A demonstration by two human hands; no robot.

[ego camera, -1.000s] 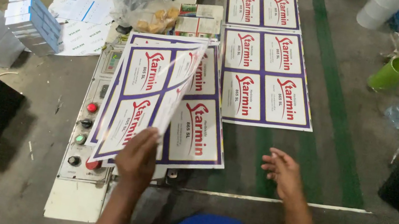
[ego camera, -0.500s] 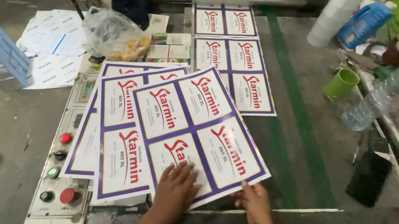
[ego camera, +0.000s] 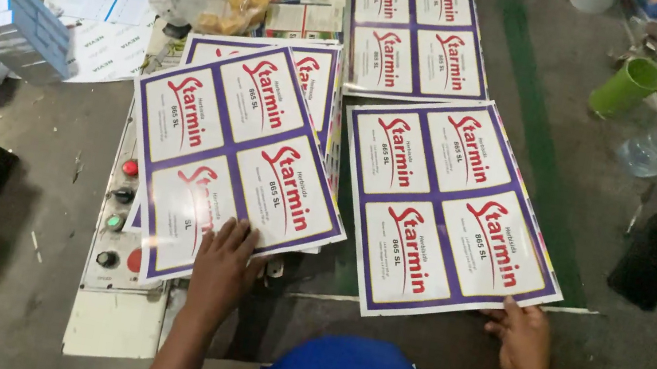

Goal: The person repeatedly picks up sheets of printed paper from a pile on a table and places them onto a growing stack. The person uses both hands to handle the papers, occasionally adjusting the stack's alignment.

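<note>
While the left hand [ego camera: 221,269] lies flat, fingers spread, on the near edge of a glossy white label sheet with purple borders and red lettering [ego camera: 235,150], the right hand [ego camera: 520,335] pinches the near right corner of a second matching label sheet [ego camera: 446,205]. Both sheets rest on the grey table [ego camera: 611,216], side by side, the left one covering a stack over a button panel [ego camera: 120,220].

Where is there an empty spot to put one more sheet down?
Bare grey surface lies between the right sheet and the black block, crossed by the green stripe. More shows left of the button panel, below the blue boxes. The middle is crowded: the left hand presses the sheet stack.
</note>
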